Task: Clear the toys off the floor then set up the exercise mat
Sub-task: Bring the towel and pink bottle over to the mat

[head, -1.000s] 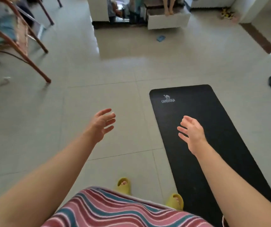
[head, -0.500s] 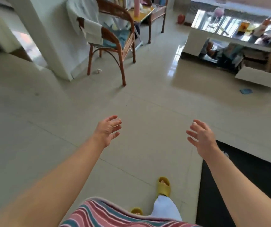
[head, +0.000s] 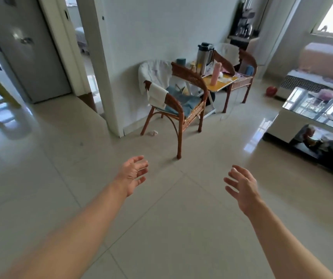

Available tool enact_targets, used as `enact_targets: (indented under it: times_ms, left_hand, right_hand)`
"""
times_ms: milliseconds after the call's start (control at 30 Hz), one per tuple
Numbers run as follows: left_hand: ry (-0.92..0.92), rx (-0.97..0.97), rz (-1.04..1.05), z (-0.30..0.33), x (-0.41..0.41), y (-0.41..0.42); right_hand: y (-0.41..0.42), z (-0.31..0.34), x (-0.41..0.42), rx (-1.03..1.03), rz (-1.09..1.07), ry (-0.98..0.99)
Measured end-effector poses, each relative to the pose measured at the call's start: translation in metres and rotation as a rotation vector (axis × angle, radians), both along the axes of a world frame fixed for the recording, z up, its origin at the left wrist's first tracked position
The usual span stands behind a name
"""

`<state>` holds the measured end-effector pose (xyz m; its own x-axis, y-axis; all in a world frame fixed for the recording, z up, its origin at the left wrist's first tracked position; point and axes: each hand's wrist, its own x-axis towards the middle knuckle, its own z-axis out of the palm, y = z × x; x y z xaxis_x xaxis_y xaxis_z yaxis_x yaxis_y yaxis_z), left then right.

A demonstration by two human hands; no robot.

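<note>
A: Report hand status.

B: Left hand (head: pixel 133 173): empty, fingers spread and loosely bent, held above the floor (head: pixel 161 228). Right hand (head: pixel 242 186): empty, fingers spread, same height. Neither touches anything.

A: Locate the mat.

B: The mat is not in view. Its position and condition cannot be confirmed from here.

A: Toy status?

B: The floor near the hands carries no objects. Possible leftovers, further off: a red ball (head: pixel 271 91) on the floor by the far wall, near the heater cover (head: pixel 302 85), and a small pale scrap (head: pixel 153 133) beside the front leg of the near chair (head: pixel 178 101). Whether the scrap is a toy cannot be determined. Items on the low shelf under the glass counter (head: pixel 320 109) at right are too blurred to identify.

A: Progress estimate?

B: Judgement only: the central area looks cleared, so the toy step appears mostly done, with the ball and possibly the scrap left. The mat step cannot be assessed.

A: Describe the surface and room.

B: Glossy pale tile with visible grout lines and strong window glare at right. Two wicker chairs flank a small yellow table (head: pixel 220 82) carrying a flask (head: pixel 203 57) and a pink bottle (head: pixel 215 73). A cloth is draped over the near chair. A grey door (head: pixel 30 49) and an open doorway are at left.
</note>
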<state>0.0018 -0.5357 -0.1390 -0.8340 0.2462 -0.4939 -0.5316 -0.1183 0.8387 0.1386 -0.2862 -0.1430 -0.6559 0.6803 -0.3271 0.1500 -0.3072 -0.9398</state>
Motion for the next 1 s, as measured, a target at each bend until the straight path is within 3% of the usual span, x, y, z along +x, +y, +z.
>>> enact_targets:
  times_ms: [400,833,1000]
  left_hand:
    - [0.121,0.121,0.175,0.054,-0.141,0.079]
    - [0.094,0.167,0.101,0.047,-0.361,0.145]
    - [0.058,0.141,0.096,0.045,-0.411,0.163]
  right_hand:
    - [0.095,0.058,-0.173,0.039,0.196,0.127]
    - [0.137,0.068,-0.385,0.060,0.182,0.090]
    - [0.141,0.066,-0.430,0.010,0.211,0.085]
